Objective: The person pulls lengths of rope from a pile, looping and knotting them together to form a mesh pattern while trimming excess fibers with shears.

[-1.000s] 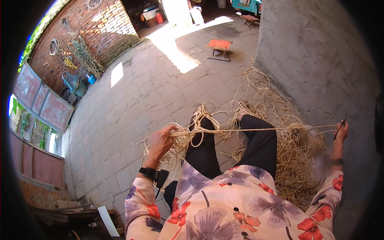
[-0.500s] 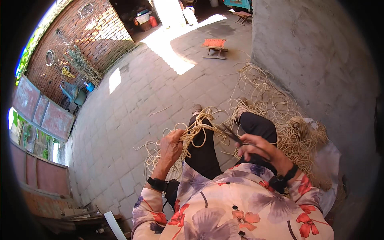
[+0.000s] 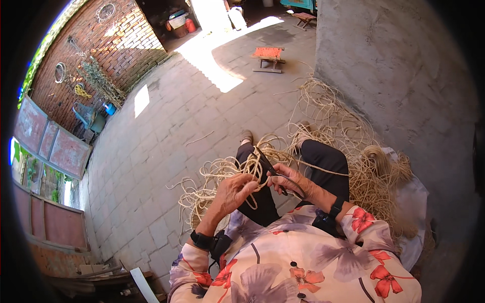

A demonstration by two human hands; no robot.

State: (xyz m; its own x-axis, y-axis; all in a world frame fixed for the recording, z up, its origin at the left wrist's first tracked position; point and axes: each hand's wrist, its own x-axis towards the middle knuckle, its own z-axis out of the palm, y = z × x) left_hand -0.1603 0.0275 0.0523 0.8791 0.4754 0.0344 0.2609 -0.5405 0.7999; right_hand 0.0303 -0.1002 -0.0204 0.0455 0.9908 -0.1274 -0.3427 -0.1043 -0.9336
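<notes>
My left hand [image 3: 234, 193] is closed around part of a tangled bundle of straw-coloured cord [image 3: 222, 167] above my left thigh. Dark scissors [image 3: 263, 160] are in my right hand [image 3: 286, 179], their blades pointing up and away among the loops. Whether the blades touch a strand I cannot tell. The two hands are close together over my lap. One strand runs from the bundle across my right thigh toward a large loose heap of the same cord [image 3: 374, 184] on my right.
A pale sheet [image 3: 411, 194] lies under the heap, beside a grey plastered wall [image 3: 389, 60]. Ahead on the paved floor stands a small folding stool [image 3: 268, 59] with an orange seat. A brick wall [image 3: 124, 38] and reddish metal panels [image 3: 55, 136] line the left side.
My right hand has moved left with the scissors, up to the cord bundle. My left hand has shifted right and slightly down with the cord, bringing the hands closer.
</notes>
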